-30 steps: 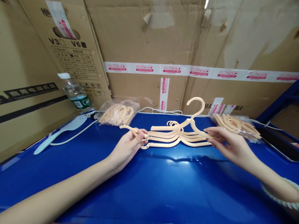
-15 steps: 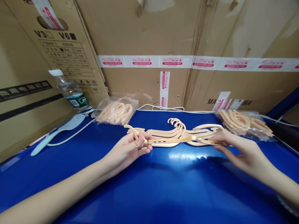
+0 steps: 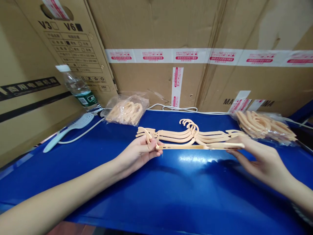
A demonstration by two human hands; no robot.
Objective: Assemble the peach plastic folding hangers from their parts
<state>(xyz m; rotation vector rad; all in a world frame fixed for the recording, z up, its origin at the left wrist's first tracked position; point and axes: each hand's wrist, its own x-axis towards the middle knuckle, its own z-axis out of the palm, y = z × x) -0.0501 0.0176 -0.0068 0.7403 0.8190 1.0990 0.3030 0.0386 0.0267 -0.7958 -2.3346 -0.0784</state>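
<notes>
A peach plastic hanger (image 3: 195, 147) is held level and edge-on just above the blue table (image 3: 156, 189). My left hand (image 3: 140, 153) pinches its left end; a small folded arm of the hanger sticks up by my fingers. My right hand (image 3: 256, 156) grips its right end. Right behind it, a stack of several peach hangers (image 3: 190, 133) lies flat on the table with their hooks curling up in the middle.
Clear bags of peach hangers lie at the back left (image 3: 127, 111) and back right (image 3: 264, 125). A water bottle (image 3: 78, 88), a pale blue hairbrush (image 3: 70, 129) and a white cable (image 3: 171, 108) sit by the cardboard boxes (image 3: 158, 32) walling the back and left.
The hanger, held upright with its hook up a second ago, has been tipped flat and drawn slightly toward me, in front of the stack. Both hands kept their hold on its ends.
</notes>
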